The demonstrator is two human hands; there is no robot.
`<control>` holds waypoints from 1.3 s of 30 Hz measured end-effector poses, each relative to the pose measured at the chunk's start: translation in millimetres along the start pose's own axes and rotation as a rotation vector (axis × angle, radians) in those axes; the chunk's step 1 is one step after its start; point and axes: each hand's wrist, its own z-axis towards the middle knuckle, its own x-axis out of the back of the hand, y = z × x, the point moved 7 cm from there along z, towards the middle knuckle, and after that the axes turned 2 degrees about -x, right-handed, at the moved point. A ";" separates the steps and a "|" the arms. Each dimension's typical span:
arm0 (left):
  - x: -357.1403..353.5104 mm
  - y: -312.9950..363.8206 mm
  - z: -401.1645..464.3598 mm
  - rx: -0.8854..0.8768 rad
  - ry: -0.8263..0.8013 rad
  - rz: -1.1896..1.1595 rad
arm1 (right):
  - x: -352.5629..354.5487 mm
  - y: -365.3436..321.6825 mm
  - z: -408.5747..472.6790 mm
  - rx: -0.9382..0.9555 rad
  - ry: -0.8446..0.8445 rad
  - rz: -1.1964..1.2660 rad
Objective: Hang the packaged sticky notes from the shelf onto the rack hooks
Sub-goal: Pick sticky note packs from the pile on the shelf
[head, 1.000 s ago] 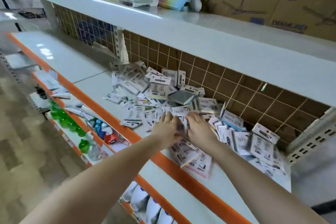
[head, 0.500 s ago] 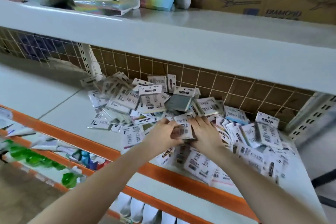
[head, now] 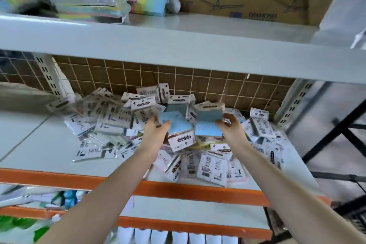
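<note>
**Now: two blue packs lifted over the pile**

Left hand (head: 156, 134) fingers grip a blue sticky note pack (head: 174, 125); right hand (head: 231, 127) fingers grip another blue pack (head: 208, 125). Both held just above the pile of sticky note packs (head: 111, 119) on the shelf (head: 35, 144) w/ orange front edge.

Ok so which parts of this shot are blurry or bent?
Head view: the colourful packs on the upper shelf smear at top left; packets at the pile's left edge blur; the upper shelf's front edge bows from the wide lens; both held packs stay fairly sharp.
</note>
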 end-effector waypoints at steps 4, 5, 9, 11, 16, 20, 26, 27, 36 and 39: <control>-13.1 -26.1 -7.4 0.211 -0.051 -0.352 | 14.2 28.6 -16.3 -0.150 -0.018 0.204; -15.4 -30.4 -9.1 0.221 -0.060 -0.357 | 17.4 35.8 -19.6 -0.178 -0.018 0.231; -18.4 -33.3 -12.6 0.206 -0.048 -0.144 | 27.8 49.2 -31.6 -0.197 0.043 0.256; -17.9 -29.0 -15.0 0.184 -0.047 -0.048 | 30.3 46.9 -35.6 -0.169 0.094 0.093; -11.8 -25.8 -16.4 0.212 -0.032 -0.129 | 21.9 40.5 -40.1 -0.159 0.076 -0.059; -10.8 -26.3 -14.8 0.178 -0.003 -0.303 | 13.4 24.1 -39.7 -0.055 0.077 -0.164; -6.5 -35.5 -20.0 0.386 0.266 -0.631 | 11.3 16.3 -38.6 0.010 0.323 0.049; -2.8 -32.0 -17.9 0.334 0.266 -0.501 | 9.7 17.6 -37.2 -0.005 0.329 0.056; 6.6 5.9 -8.4 -0.394 0.125 0.774 | -11.8 36.1 -25.4 -0.053 0.141 -0.339; -21.6 18.4 -5.6 -0.667 -0.054 1.016 | -13.4 36.1 -18.7 -0.049 0.108 -0.417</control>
